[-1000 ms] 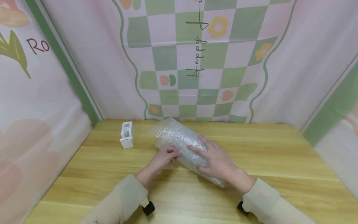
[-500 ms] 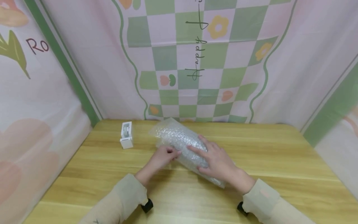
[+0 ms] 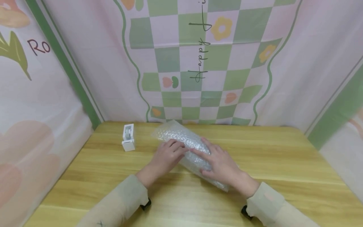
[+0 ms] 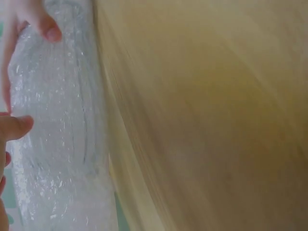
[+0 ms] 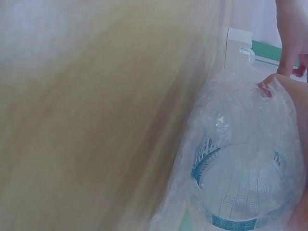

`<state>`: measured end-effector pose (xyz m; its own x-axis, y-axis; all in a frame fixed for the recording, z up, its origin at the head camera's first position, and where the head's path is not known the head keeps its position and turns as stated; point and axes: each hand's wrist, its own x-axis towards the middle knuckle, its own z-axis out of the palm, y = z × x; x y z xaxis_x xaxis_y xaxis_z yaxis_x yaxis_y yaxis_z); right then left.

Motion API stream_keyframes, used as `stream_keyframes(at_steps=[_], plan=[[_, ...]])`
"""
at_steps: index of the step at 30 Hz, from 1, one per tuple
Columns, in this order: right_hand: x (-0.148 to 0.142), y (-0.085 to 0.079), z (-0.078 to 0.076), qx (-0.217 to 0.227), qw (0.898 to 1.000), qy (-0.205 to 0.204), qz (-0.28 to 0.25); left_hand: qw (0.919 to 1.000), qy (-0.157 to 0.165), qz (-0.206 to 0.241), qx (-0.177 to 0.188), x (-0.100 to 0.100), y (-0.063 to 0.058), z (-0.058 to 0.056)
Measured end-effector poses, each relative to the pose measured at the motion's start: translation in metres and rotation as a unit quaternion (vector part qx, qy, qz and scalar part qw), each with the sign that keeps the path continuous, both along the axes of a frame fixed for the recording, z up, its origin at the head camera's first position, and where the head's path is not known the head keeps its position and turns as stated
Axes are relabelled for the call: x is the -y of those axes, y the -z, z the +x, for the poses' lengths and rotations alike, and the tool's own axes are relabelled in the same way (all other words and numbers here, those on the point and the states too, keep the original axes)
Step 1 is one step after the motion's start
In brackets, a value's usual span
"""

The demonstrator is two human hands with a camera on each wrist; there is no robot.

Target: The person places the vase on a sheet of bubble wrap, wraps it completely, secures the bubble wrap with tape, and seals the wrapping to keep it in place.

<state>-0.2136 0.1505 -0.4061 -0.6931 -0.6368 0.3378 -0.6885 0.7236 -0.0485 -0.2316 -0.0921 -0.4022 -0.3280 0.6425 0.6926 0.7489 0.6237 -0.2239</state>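
A long bubble-wrapped bundle (image 3: 195, 160) lies slantwise on the table. Through the wrap in the right wrist view shows a clear, ribbed vessel with a round bluish end (image 5: 240, 187). My right hand (image 3: 219, 162) rests over the bundle's near half, index finger straight and thumb spread along its side. My left hand (image 3: 168, 156) touches the upper side of the wrap with bent fingers, its fingertips close to the right index fingertip. In the left wrist view the left thumb (image 4: 17, 127) lies at the bundle's edge. Whether the left fingers pinch the wrap is hidden.
A small white box (image 3: 129, 145) with something greyish in its open part stands at the table's back left. The wooden table (image 3: 269, 157) ends against a checked fabric backdrop (image 3: 190, 78). Loose wrap (image 3: 165, 127) sticks out at the bundle's far end.
My left hand has moved from the bundle's near edge up onto it, toward the right index finger, turning its back upward. The right hand and bundle have stayed in place.
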Motion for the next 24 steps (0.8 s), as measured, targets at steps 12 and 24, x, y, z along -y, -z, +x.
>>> stream_keyframes(at_steps=[12, 24], plan=[[0.002, 0.001, 0.0, 0.001, 1.0, 0.002, -0.006, 0.9961, -0.053, -0.069, 0.012, 0.002, -0.001, -0.001], [0.009, -0.004, 0.0, 0.017, 0.999, 0.031, 0.005, 0.9872, -0.097, -0.107, 0.068, -0.005, 0.009, 0.002]])
